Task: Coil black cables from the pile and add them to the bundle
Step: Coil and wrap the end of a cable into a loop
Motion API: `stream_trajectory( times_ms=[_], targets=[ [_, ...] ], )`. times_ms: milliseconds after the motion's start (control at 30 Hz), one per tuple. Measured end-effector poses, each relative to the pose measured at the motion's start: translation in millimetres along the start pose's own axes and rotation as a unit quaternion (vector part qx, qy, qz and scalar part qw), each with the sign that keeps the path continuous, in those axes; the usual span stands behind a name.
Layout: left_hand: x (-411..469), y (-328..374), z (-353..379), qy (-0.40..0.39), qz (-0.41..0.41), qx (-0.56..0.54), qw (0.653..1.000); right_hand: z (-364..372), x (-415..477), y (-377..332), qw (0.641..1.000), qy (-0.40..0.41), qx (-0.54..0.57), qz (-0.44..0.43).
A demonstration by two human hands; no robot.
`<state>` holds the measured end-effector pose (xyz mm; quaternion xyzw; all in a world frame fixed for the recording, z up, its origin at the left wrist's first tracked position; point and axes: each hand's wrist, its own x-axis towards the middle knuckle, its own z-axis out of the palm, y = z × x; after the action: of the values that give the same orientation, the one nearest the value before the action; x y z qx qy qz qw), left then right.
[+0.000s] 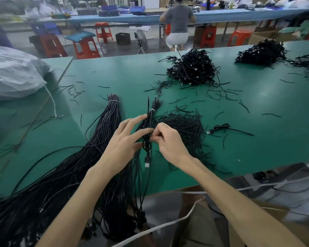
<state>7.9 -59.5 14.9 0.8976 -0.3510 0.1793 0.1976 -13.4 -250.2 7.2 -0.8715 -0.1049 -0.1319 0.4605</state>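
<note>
i see coiled cable [146, 144] between hands, long axis pointing at tied bundle [150, 117] just beyond; right hand [168, 143] pinches it, left hand [121, 139] spread, touching bundle.

Left hand [123, 139] splayed, right hand [169, 142] curled

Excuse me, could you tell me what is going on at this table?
A person holds a black cable, partly coiled, over the green table. The left hand rests against it while the right hand pinches it; its plug hangs down. Tied bundles lie on the left, a heap of cables farther back.
</note>
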Motion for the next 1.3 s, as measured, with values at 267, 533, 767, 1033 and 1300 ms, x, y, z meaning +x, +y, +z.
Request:
stream_trajectory(
  times_ms=[267,533,767,1033,1300],
  targets=[
    [0,10,-12,-0.034,-0.090,-0.041,0.995,-4,-1,-11,0.999,0.003,-0.012,-0.033],
    [9,27,-15,-0.074,-0.355,-0.468,0.806,2,0,-15,0.967,0.048,-0.181,-0.174],
    [-2,3,-41,-0.169,-0.254,-0.504,0.808,0,-7,-4,0.958,0.014,-0.240,-0.156],
    [1,-3,-27,-0.040,-0.217,-0.367,0.904,9,-8,-18,0.969,0.021,-0.189,-0.156],
    [9,1,-5,-0.051,-0.268,-0.360,0.892,15,-10,-21,0.968,0.002,-0.166,-0.189]
  ],
)
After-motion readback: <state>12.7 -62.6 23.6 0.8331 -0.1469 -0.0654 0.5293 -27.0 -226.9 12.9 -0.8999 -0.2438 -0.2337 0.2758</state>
